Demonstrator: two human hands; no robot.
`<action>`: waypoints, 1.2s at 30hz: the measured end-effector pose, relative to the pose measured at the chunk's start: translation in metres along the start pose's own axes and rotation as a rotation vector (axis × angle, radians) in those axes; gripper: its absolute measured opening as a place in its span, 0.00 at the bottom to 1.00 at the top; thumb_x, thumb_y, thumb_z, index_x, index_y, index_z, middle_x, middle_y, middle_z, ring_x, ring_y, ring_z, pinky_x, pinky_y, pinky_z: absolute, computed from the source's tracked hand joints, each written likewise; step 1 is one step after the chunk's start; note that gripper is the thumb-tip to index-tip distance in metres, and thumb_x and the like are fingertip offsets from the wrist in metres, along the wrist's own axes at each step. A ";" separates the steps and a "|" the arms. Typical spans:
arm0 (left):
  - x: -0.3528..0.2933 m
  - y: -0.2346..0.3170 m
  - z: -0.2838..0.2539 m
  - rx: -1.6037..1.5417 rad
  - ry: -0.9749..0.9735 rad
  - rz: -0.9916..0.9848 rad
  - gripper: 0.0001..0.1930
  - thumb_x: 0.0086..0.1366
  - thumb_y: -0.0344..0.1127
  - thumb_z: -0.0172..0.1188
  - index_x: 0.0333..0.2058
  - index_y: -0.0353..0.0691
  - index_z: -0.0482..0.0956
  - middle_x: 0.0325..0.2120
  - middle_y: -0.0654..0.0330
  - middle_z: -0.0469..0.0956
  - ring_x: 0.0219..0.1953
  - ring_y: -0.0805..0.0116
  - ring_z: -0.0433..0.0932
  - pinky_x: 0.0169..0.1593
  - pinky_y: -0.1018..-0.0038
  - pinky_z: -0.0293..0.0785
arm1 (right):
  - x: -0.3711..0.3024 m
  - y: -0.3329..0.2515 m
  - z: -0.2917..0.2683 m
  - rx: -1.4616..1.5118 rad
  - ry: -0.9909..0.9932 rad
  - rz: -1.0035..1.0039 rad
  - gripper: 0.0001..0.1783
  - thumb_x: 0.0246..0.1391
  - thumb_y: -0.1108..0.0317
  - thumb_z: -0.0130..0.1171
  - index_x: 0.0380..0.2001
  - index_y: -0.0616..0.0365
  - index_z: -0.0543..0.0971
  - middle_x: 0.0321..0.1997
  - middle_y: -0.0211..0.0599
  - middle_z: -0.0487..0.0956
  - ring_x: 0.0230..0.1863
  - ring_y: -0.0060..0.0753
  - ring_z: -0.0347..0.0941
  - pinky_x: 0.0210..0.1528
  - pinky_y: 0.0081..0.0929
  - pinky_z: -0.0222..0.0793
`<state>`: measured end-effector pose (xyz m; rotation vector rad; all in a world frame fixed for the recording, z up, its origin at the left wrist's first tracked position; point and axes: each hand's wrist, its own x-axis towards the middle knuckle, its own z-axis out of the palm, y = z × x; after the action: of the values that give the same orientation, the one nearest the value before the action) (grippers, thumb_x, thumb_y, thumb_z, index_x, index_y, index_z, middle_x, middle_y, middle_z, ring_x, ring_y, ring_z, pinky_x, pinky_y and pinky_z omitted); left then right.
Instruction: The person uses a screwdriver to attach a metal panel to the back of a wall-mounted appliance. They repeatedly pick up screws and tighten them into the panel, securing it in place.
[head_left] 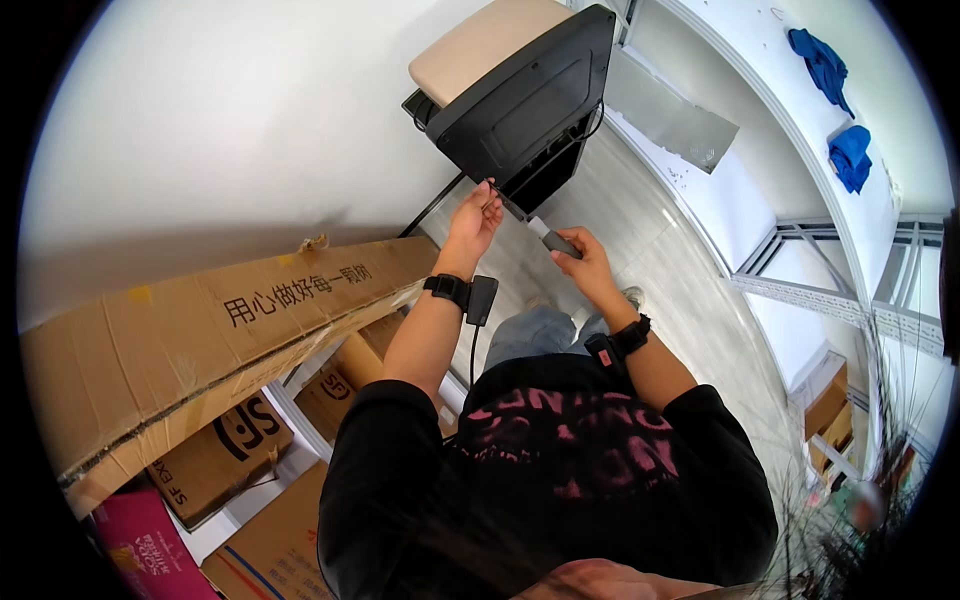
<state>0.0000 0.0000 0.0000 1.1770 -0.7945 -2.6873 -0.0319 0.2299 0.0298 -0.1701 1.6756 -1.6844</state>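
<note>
One smooth grey block [562, 245] with a white end, gripped in the right hand [590, 264], near the lower edge of the moulded black panel [530, 100]. Left hand [474, 222] has fingers pinched by the panel's corner, can't tell on what. Plank-patterned floor [635, 205] runs right to white shelving [720, 215]; creased cardboard box [190, 335] bounds the left.

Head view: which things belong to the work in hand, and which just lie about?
In hand:
- grey-white piece, in the right hand
- black panel, left hand at its corner

Lying about:
- blue cloths
- cartons
- pink box
</note>
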 end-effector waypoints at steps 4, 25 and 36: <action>0.005 0.003 0.003 0.028 0.021 0.026 0.08 0.64 0.39 0.56 0.39 0.44 0.76 0.25 0.69 0.74 0.26 0.76 0.71 0.31 0.78 0.71 | 0.005 -0.001 0.010 -0.017 0.031 -0.017 0.18 0.49 0.75 0.60 0.46 0.60 0.72 0.33 0.32 0.77 0.31 0.18 0.69 0.32 0.18 0.64; 0.016 0.041 0.005 1.220 0.165 0.784 0.19 0.50 0.28 0.65 0.41 0.35 0.72 0.34 0.54 0.79 0.26 0.65 0.78 0.34 0.70 0.73 | 0.013 -0.018 0.023 -0.338 0.142 -0.246 0.22 0.46 0.75 0.62 0.47 0.57 0.71 0.39 0.35 0.71 0.39 0.28 0.68 0.43 0.23 0.64; 0.009 0.047 0.018 1.395 0.260 0.853 0.16 0.47 0.28 0.65 0.37 0.35 0.74 0.32 0.50 0.80 0.32 0.52 0.79 0.37 0.64 0.73 | 0.008 -0.011 0.031 0.096 0.270 -0.109 0.23 0.52 0.73 0.58 0.51 0.56 0.64 0.43 0.39 0.66 0.30 0.24 0.71 0.28 0.19 0.69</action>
<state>-0.0248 -0.0350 0.0277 0.8467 -2.4730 -1.0612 -0.0240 0.1985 0.0410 0.0142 1.8017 -1.9355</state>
